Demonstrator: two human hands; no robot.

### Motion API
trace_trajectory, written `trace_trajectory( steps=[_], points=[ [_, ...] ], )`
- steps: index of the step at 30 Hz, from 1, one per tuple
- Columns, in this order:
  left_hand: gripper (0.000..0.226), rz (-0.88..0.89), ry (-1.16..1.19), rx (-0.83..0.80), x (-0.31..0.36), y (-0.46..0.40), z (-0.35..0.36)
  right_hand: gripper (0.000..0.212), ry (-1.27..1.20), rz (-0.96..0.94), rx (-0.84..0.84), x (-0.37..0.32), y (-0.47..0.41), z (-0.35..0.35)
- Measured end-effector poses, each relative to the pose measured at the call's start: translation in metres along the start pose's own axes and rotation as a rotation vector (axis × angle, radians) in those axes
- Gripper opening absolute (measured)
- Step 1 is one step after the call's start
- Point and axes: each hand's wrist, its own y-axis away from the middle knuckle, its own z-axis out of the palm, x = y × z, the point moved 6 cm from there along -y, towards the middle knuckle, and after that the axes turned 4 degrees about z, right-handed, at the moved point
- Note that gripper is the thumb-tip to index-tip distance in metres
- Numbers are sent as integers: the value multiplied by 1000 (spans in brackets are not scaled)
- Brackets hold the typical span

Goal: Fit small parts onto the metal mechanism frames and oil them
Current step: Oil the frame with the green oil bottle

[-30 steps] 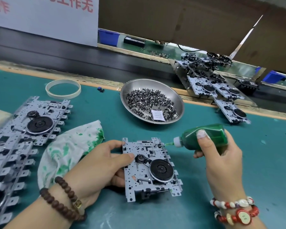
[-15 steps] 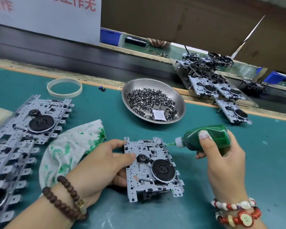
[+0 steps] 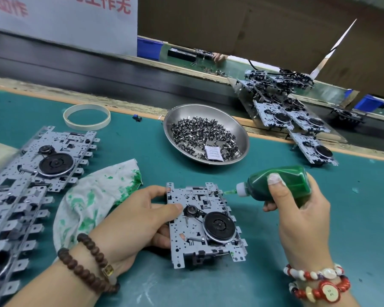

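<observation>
Left hand: my left hand (image 3: 129,220) grips the left edge of the silver perforated metal mechanism frame (image 3: 203,224); thumb lies on its top face just beside the small pulley, fingers curl under the edge.
Right hand: my right hand (image 3: 297,209) has its grip wrapped round the green translucent plastic oil bottle (image 3: 277,185), index finger pressed over the top of its body.
Oil bottle: lying nearly level, its white collar and thin green nozzle (image 3: 230,192) pointing left; the tip reaches the frame's upper right edge, though I cannot tell whether it touches.
Frame in hand: sits on the teal worktop (image 3: 353,218) straight in front of me, black round flywheel (image 3: 218,226) on its right half, a belt running from it to the pulley.
Small parts: a heap of small dark metal parts (image 3: 205,138) fills the round stainless steel dish (image 3: 237,127) beyond the frame, with a white paper sachet on top.
Left stack: a row of overlapping silver mechanism frames (image 3: 31,173) along the worktop's left side.
Cloth: a white rag stained green (image 3: 93,196) between that row and my left hand.
Far right: more silver frames with black flywheels (image 3: 297,120) piled at the worktop's far edge.
Ring: a cream tape ring (image 3: 87,116) lies flat near the far left.
</observation>
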Motion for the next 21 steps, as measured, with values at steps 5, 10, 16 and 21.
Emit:
trace_trajectory(
  steps=[5, 10, 16, 21],
  points=[
    [16, 0, 4, -1, 0, 0, 0, 8, -1, 5, 1, 0, 0, -1],
    [17, -2, -1, -3, 0, 0, 1, 8, -3, 12, 8, 1, 0, 0],
    [17, -6, -2, 0, 1, 1, 1, 9, 1, 21, 11, 1, 0, -1],
    [16, -5, 11, 7, 1, 0, 1, 7, -18, 30, 19, 0, 0, -1]
  ],
)
